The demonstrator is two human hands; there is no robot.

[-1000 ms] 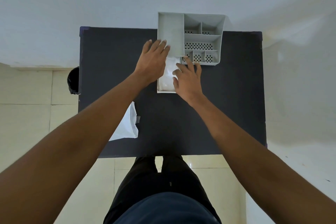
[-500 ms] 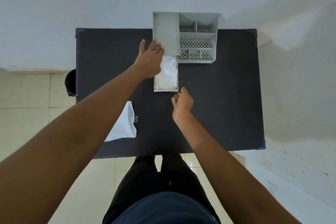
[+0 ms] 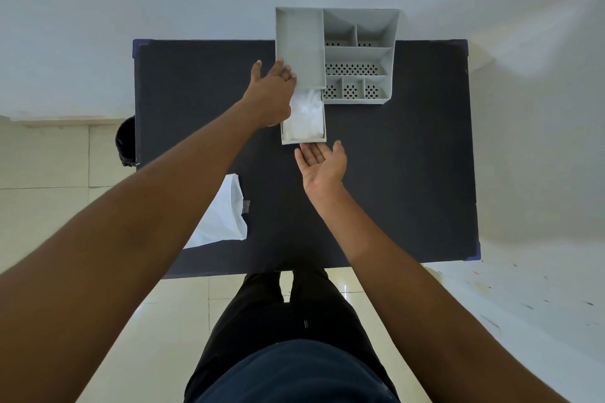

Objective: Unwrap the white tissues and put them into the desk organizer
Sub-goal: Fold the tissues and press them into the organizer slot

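A grey desk organizer (image 3: 358, 56) stands at the far edge of the dark table (image 3: 409, 173). Its drawer (image 3: 302, 140) is pulled out toward me and holds the white tissues (image 3: 306, 118). My left hand (image 3: 270, 93) rests flat against the organizer's left side and the drawer's left rim, fingers together. My right hand (image 3: 322, 165) is palm up, fingers spread, with the fingertips just in front of the drawer's front wall; it holds nothing.
A white plastic wrapper (image 3: 226, 216) lies on the table's near left, partly under my left forearm. A dark round object (image 3: 126, 141) sits on the floor by the table's left edge. A wall rises behind the organizer.
My right hand left the tissues in the drawer, drew back toward me, then turned palm up at the drawer's front. My left hand stayed at the organizer's left side.
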